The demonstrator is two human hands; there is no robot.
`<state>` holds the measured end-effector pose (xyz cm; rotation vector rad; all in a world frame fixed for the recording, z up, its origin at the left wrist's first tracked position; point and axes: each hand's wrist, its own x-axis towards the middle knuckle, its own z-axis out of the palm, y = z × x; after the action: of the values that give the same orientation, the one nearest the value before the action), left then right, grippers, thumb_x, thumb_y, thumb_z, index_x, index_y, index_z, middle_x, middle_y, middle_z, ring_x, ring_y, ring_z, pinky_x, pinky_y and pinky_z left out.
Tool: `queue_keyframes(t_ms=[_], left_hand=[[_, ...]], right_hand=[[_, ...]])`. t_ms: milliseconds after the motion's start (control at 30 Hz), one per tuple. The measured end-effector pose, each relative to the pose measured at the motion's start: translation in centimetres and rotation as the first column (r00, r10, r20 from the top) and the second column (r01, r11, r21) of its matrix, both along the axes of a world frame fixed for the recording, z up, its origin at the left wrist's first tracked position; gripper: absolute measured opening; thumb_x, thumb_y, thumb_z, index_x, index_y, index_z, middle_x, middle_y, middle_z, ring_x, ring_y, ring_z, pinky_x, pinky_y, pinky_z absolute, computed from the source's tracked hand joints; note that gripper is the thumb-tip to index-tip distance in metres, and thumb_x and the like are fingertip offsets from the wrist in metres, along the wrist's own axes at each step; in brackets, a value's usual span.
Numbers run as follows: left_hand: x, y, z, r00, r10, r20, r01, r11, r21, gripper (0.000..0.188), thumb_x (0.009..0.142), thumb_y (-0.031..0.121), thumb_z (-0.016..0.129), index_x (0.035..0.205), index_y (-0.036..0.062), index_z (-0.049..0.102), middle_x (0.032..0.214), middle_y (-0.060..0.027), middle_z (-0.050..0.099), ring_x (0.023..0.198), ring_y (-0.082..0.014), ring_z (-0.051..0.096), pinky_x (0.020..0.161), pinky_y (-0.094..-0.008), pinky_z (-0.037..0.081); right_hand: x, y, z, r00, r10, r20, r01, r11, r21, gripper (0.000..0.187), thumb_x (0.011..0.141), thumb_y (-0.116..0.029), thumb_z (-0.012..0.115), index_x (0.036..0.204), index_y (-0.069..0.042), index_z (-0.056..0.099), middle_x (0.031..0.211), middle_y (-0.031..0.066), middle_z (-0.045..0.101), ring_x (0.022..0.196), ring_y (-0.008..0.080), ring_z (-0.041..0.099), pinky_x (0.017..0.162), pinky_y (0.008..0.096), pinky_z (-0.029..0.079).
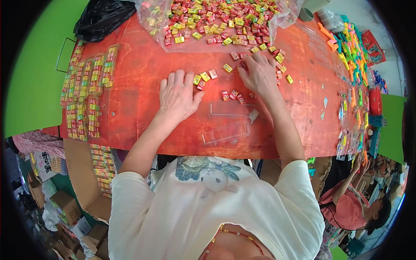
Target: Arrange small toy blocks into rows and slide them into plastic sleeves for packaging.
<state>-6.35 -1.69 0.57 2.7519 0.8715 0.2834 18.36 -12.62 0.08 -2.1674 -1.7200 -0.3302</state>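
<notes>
My left hand [178, 94] rests on the red table, fingers stretched and a little apart, holding nothing. Beside its fingertips and thumb lies a small cluster of red and yellow candy-sized boxes [204, 76]. To the right, my right hand [261, 73] bends over more little boxes, its thumb and fingers closing around a small red box [243, 65] that is partly hidden. A yellow box [227, 68] lies between the hands, with several red boxes [233, 94] nearer to me. Just below those is a clear plastic tray [211, 110]; another clear tray [204, 139] lies closer to the table edge.
A large heap of red and yellow boxes [216, 24] spreads over plastic sheeting at the back. Filled clear packs [89, 78] line the left, near a black bag [102, 19]. Colourful plastic pieces [353, 54] cover the right side, where another person [353, 201] works.
</notes>
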Motion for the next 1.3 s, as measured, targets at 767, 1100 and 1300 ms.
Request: queue_keyframes(t_ms=[767, 1100, 1300], left_hand=[[-0.6, 1.0, -1.1, 0.942, -0.336, 0.025, 0.319, 0.914, 0.249, 0.039, 0.080, 0.004, 0.067, 0.118, 0.0145, 0.065, 0.146, -0.0164, 0.048, 0.137, -0.0379, 0.043, 0.109, -0.0659, 0.028], [-2.3, 0.0, -0.3, 0.954, -0.299, 0.031, 0.295, 0.951, 0.092, 0.028, 0.085, 0.014, 0.070, 0.110, 0.0089, 0.060, 0.144, -0.0169, 0.049, 0.140, -0.0362, 0.040, 0.112, -0.0675, 0.021], [-3.6, 0.7, -1.5, 0.992, -0.005, 0.127, 0.000, 0.999, 0.039, 0.028, 0.084, 0.019, 0.072, 0.106, 0.0070, 0.060, 0.144, -0.0183, 0.048, 0.140, -0.0372, 0.039, 0.111, -0.0691, 0.019]], right_hand=[[-4.4, 1.1, 1.1, 0.972, 0.230, -0.052, -0.233, 0.971, -0.057, 0.043, 0.081, -0.017, 0.072, 0.123, -0.014, 0.065, 0.105, 0.0086, 0.060, 0.101, 0.0278, 0.059, 0.086, 0.0443, 0.043], [-5.5, 2.5, 0.6, 0.965, 0.261, 0.001, -0.256, 0.949, -0.184, 0.031, 0.080, -0.019, 0.075, 0.110, -0.013, 0.067, 0.103, 0.0085, 0.058, 0.101, 0.0296, 0.058, 0.086, 0.0451, 0.043], [-6.6, 3.0, 1.3, 0.942, 0.337, -0.012, -0.337, 0.942, 0.000, 0.025, 0.078, -0.019, 0.074, 0.101, -0.012, 0.067, 0.099, 0.0063, 0.057, 0.097, 0.0246, 0.057, 0.087, 0.0427, 0.042]])
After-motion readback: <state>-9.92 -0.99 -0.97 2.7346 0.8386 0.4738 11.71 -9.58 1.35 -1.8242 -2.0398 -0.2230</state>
